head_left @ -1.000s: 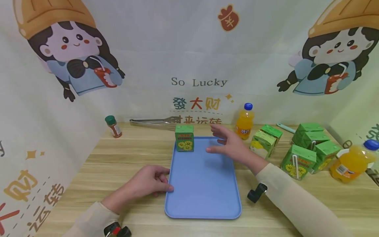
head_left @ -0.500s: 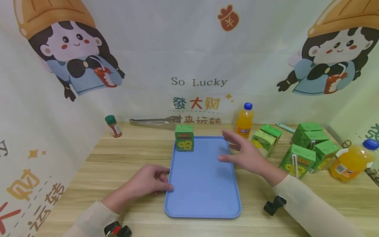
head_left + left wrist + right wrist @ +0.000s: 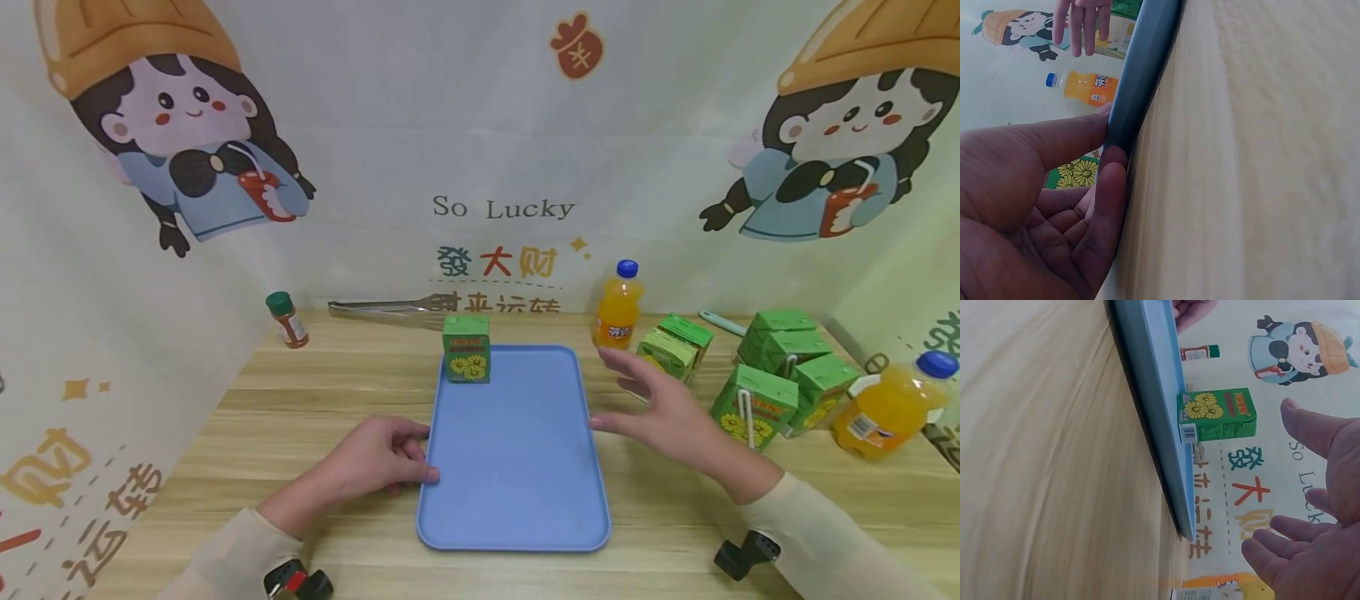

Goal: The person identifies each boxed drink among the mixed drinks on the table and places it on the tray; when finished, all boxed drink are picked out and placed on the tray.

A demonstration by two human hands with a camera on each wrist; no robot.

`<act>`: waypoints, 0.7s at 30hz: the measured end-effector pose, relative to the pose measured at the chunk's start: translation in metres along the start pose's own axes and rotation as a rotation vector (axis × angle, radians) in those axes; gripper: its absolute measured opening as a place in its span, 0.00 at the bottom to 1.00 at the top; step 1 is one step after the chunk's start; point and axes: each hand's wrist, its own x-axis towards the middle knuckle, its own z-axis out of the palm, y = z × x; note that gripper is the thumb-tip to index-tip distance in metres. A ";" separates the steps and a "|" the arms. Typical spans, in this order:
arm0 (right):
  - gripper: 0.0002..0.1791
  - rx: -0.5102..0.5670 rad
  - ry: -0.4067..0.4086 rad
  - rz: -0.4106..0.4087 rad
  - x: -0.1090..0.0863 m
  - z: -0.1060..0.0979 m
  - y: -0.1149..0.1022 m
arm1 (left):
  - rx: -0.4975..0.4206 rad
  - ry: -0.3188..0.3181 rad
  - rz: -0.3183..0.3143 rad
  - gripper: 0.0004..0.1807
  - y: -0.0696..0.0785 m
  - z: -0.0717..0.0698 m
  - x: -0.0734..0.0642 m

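A blue rectangular tray (image 3: 517, 467) lies on the wooden table in the head view. My left hand (image 3: 378, 458) holds its left edge, thumb on the rim and the other fingers partly curled beside it. A green drink carton (image 3: 467, 354) with yellow flowers stands upright in the tray's far left corner. My right hand (image 3: 667, 417) hovers by the tray's right edge, fingers spread and holding nothing. In the right wrist view, that palm (image 3: 1316, 556) faces the tray and carton with a gap between.
At the right stand several green cartons (image 3: 757, 404) and an orange drink bottle (image 3: 877, 417). Two more cartons (image 3: 675, 346) and another orange bottle (image 3: 618, 308) are behind my right hand. Metal tongs (image 3: 390, 311) and a green-capped shaker (image 3: 287, 321) lie toward the back left.
My right hand has moved right and toward me, away from the carton and off the tray. The left hand, tray and carton have stayed in place.
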 end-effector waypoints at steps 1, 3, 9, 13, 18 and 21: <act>0.51 0.000 0.001 0.001 -0.002 -0.001 -0.001 | -0.001 0.000 0.000 0.40 0.000 0.000 0.000; 0.52 -0.005 0.007 0.000 -0.005 -0.003 0.000 | 0.001 0.000 -0.001 0.40 0.001 0.000 0.000; 0.53 -0.079 0.038 -0.029 -0.014 -0.010 0.004 | -0.002 -0.001 -0.004 0.41 0.000 0.000 0.000; 0.51 -0.149 0.068 -0.070 -0.019 -0.015 0.004 | 0.001 -0.001 -0.006 0.41 -0.001 0.000 0.000; 0.48 -0.200 0.104 -0.121 -0.026 -0.020 0.003 | -0.001 -0.003 0.005 0.41 -0.003 0.001 0.000; 0.48 -0.243 0.136 -0.161 -0.026 -0.022 0.002 | -0.004 -0.002 0.008 0.41 -0.002 -0.001 -0.001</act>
